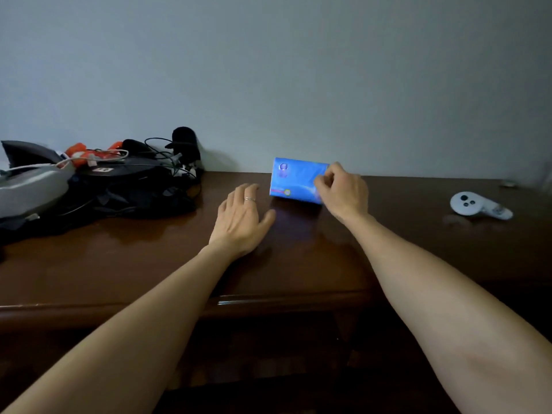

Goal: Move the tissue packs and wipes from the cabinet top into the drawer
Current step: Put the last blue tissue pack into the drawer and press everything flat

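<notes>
Pickup step: right hand (343, 191) fingers pinched on blue tissue pack (294, 180), tilted at rear of cabinet top (298, 258); left hand (240, 221) open, empty. Next probably lift, carry to drawer, not visible

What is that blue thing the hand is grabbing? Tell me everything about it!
The blue pack looks like a soft pack of tissues in shiny blue plastic wrap, with a small round picture near its top left corner and a little yellow circle low down. It stands tilted on its long edge on the dark wooden cabinet top, close to the wall. The right hand pinches its right end and hides that part. The left hand is open beside it, not touching it.
</notes>
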Demonstrator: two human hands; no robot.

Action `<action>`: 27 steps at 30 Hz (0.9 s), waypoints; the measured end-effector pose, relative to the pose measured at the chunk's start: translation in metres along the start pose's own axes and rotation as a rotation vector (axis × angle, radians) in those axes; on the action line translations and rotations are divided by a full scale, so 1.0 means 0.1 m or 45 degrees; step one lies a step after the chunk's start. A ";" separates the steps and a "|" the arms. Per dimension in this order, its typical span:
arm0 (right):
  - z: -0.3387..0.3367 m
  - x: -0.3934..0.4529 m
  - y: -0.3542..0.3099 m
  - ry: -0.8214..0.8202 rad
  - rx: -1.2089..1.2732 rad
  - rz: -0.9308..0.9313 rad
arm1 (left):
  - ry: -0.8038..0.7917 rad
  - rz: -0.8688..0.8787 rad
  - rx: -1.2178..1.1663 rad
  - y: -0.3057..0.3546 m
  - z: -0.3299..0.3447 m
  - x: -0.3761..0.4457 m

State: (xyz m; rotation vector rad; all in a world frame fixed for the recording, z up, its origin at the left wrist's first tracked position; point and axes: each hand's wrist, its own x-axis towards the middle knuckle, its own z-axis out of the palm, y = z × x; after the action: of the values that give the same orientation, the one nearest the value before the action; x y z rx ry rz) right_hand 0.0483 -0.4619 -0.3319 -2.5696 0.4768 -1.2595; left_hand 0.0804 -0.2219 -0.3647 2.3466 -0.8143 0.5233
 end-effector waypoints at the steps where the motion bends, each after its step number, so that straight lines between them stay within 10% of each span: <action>1: -0.05 -0.01 -0.03 0.160 0.046 0.015 | 0.036 -0.046 -0.054 -0.01 0.00 0.00; 4: -0.02 0.05 -0.12 0.141 0.213 0.034 | 0.073 -0.182 -0.231 -0.05 0.00 0.03; 10: 0.30 0.03 -0.46 -0.930 0.413 0.033 | -0.044 -0.189 -0.355 -0.16 0.06 0.09; 22: -0.70 -1.25 -0.88 -0.689 0.394 -0.020 | 0.010 -0.478 -0.647 0.04 -0.52 -0.69; 27: -1.19 -2.47 -1.11 -0.176 0.386 -0.113 | 0.256 -0.313 -0.767 0.44 -0.70 -1.92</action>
State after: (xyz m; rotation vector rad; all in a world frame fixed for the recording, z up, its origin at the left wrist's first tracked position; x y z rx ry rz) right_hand -0.1684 -0.2717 -0.3987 -2.4188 0.1331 -1.0772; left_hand -0.1016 -0.1231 -0.3963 1.7703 -0.4903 0.3399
